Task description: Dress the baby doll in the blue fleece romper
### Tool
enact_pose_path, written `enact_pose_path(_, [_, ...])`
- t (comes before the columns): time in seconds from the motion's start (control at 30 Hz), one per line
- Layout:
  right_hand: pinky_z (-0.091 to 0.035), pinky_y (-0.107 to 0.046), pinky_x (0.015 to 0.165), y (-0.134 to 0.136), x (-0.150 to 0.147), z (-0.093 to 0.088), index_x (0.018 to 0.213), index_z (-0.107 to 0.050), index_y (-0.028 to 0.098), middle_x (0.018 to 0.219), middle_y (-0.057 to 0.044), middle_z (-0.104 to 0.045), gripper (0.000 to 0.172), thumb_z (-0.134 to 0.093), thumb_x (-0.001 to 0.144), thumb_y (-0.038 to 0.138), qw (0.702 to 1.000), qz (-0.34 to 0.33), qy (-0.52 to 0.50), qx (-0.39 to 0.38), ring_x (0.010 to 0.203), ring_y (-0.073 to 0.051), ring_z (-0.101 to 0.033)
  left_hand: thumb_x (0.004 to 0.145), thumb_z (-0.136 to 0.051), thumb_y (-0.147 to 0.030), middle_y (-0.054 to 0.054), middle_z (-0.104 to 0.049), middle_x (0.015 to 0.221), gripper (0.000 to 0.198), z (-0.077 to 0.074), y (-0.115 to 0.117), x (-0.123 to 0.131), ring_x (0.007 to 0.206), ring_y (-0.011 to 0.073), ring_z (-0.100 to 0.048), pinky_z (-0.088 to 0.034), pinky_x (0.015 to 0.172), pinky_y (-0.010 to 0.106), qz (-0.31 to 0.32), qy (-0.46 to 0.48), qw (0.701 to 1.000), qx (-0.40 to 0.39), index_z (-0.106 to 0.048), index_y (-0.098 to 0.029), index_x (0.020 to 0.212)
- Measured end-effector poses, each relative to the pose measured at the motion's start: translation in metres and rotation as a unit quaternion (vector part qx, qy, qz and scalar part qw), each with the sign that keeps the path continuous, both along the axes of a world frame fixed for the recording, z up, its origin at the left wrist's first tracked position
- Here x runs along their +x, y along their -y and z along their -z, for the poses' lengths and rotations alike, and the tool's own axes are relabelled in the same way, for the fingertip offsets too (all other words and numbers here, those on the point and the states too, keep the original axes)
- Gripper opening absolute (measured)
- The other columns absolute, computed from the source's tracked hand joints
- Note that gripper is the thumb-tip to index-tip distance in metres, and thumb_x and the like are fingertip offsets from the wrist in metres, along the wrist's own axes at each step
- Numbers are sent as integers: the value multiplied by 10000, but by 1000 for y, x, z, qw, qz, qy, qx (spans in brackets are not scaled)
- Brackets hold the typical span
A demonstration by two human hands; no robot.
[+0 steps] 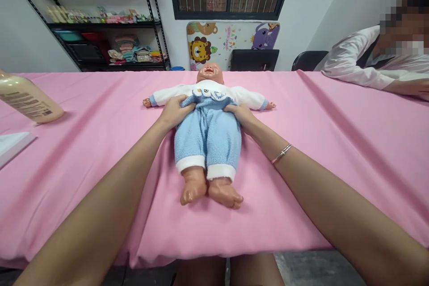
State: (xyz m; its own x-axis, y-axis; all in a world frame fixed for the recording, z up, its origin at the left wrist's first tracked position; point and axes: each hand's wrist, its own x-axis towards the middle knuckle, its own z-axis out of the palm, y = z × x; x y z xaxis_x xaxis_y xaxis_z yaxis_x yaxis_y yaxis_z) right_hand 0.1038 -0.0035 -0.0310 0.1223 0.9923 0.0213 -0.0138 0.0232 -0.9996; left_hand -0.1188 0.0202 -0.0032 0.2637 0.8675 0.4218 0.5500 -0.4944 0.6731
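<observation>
While my left hand and right hand clench the trousers, uneven tug could slide doll off bench.

The worktop is covered by a creased pink cloth that hangs over the near edge. A doll lies on its back in the middle. A beige bottle lies far left, with a flat white pad near it. Another person's sleeve rests far right.
</observation>
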Motion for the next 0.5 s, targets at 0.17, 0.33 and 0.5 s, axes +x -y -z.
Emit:
enact_pose_path(0.17, [-467,-268,759,-6,7,7,749,-637,158,777,5,-642,115,-662,668,236,996,61,-62,28,790,-165,-577,712,-629,-526,58,-645,803,342,-1,4,-2,840,268,-593,-427,763,337,-203,-54,977,-42,-546,-198,758])
enact_pose_path(0.33, [-453,-281,793,-8,4,10,755,-604,175,786,9,-623,152,-635,743,324,991,53,29,120,833,-170,-559,707,-628,-484,61,-654,753,299,2,1,-4,835,276,-615,-451,726,334,-121,56,981,-138,-616,-185,727])
enact_pose_path(0.5, [-495,-286,811,-8,4,8,829,-627,191,801,9,-659,164,-606,667,206,980,-5,-195,30,855,-178,-600,563,-624,-197,-23,-604,650,130,9,-3,3,632,134,-552,-469,603,217,-19,424,878,-222,-589,-175,685])
